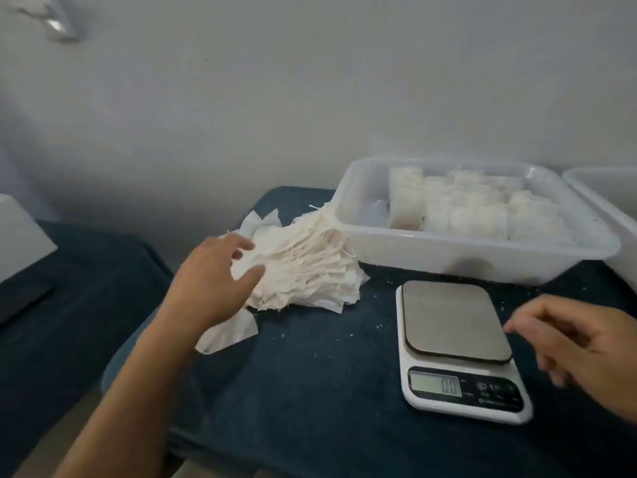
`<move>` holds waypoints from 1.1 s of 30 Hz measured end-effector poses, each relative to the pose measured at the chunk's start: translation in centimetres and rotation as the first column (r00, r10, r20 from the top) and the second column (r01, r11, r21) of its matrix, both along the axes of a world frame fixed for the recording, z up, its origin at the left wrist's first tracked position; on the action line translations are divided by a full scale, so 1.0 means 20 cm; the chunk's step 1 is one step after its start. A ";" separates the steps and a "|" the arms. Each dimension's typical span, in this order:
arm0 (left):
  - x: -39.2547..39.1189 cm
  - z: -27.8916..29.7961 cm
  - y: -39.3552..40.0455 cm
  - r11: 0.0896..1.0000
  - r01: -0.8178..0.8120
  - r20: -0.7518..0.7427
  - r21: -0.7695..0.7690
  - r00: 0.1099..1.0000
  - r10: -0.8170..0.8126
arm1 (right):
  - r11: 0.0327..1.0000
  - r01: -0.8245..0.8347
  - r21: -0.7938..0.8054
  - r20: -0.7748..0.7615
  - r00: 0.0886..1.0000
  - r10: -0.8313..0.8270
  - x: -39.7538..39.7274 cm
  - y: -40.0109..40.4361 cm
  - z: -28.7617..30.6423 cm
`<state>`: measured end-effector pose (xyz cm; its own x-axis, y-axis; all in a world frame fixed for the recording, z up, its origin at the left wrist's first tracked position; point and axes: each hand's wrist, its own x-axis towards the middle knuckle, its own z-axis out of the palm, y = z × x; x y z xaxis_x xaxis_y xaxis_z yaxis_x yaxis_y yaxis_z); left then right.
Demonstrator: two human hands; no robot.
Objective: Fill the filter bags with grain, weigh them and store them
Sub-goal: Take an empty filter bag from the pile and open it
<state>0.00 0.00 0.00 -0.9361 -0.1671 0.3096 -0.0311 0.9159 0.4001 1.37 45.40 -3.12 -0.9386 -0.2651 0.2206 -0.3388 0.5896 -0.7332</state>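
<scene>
A heap of empty white filter bags [310,270] with drawstrings lies on the dark blue cloth, left of centre. My left hand [213,281] reaches onto the heap's left side, fingers spread and touching the top bags, thumb against the paper. A white kitchen scale [455,346] with a bare steel plate stands to the right, and its display reads 0.0. My right hand [579,343] hovers just right of the scale, fingers loosely curled and holding nothing. Behind the scale, a clear plastic tray [465,253] holds several filled bags standing upright.
A second clear tray [610,201] shows at the right edge. Loose grains are scattered over the blue cloth [327,374] around the scale. A white box [20,232] sits at the far left. A pale wall rises close behind the table.
</scene>
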 end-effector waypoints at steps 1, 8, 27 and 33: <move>0.06 -0.03 -0.05 0.998 0.009 0.082 -0.058 0.997 -0.004 | 0.999 0.044 -0.004 -0.002 0.999 -0.044 0.00 -0.03 0.00; 0.32 -0.28 -0.15 0.985 0.108 0.168 -0.132 0.982 -0.085 | 0.991 0.064 -0.118 0.028 0.998 -0.061 -0.02 -0.10 -0.01; 0.19 0.18 0.71 0.686 0.521 -0.401 0.508 0.848 -0.347 | 0.925 0.053 -0.376 0.044 0.998 -0.039 -0.05 -0.07 0.03; -0.10 0.22 1.16 0.344 0.477 -0.335 0.809 0.855 -0.396 | 0.761 -0.088 -0.642 0.167 0.954 0.251 -0.16 -0.10 0.15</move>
<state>-2.07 23.30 4.33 -0.9432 0.0499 0.3284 0.3281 -0.0128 0.9445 -1.91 43.41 -0.18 -0.9354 -0.3053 0.1785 -0.1635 -0.0743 -0.9837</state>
